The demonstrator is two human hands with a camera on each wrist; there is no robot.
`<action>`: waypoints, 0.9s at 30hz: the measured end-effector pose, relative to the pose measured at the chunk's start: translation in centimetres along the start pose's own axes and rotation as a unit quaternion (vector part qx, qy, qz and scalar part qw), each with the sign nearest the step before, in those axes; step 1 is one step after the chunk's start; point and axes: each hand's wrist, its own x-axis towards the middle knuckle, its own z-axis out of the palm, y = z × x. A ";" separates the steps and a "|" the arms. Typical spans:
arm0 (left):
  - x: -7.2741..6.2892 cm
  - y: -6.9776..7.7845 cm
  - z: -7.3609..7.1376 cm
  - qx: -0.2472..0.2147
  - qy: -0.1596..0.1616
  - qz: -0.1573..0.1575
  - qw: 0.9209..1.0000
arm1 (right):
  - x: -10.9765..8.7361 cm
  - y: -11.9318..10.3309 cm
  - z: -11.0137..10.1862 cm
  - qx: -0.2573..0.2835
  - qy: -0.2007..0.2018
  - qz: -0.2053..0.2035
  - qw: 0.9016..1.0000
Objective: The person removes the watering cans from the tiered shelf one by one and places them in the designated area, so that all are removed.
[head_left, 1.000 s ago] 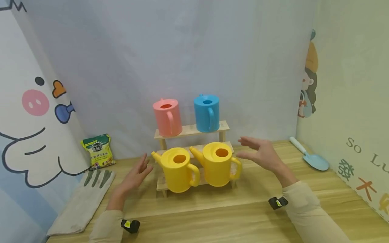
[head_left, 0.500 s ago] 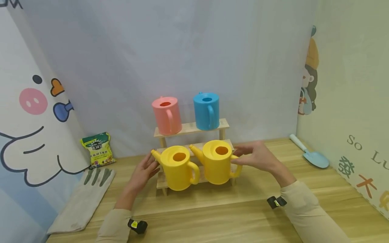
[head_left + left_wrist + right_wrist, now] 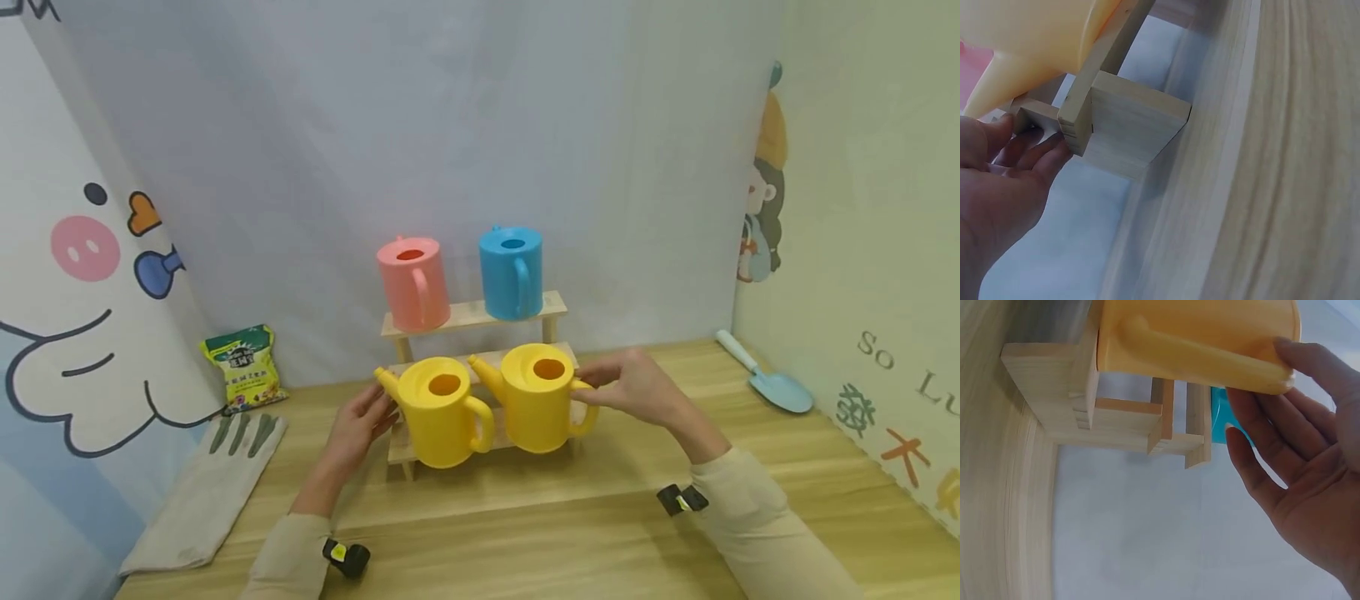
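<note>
Two yellow watering cans stand side by side on the lower part of a stepped wooden stand, both spouts pointing left. At the left can, my left hand reaches under the spout. Its bent fingers and thumb hold the stand's left end in the left wrist view, fingertips at the board ends. My right hand pinches the top of the right can's handle, thumb on one side and fingers on the other. A pink watering can and a blue watering can stand on the top tier.
A yellow-green packet leans at the wall on the left. Grey-white gloves lie in front of it. A light blue hand trowel lies at the right wall. Wood-patterned tabletop spans the front.
Both hands have moved inward, the left to the stand's left end below the spout, the right onto the right yellow can's handle. The cans keep their places on the stand.
</note>
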 end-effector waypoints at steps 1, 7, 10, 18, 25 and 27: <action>0.0 0.0 0.0 -0.003 -0.001 0.002 1.000 | 0.0 -0.1 0.0 0.000 0.001 -0.002 1.000; 0.0 -0.2 0.2 -0.025 0.002 0.007 1.000 | 0.0 -0.5 -0.1 0.008 -0.001 0.000 1.000; -0.1 -0.3 0.2 -0.036 0.004 0.008 0.999 | 0.0 -0.7 0.0 0.016 0.001 0.019 1.000; -0.1 -0.2 0.4 -0.039 0.008 0.008 0.999 | -0.1 -1.0 0.0 0.040 0.035 0.099 0.994; -0.3 0.0 0.3 -0.028 0.007 0.007 1.000 | -0.1 -1.0 -0.8 0.072 0.049 0.129 0.988; -0.3 0.1 0.3 -0.032 0.010 0.004 0.999 | -0.3 -1.2 -1.5 0.081 0.051 0.129 0.987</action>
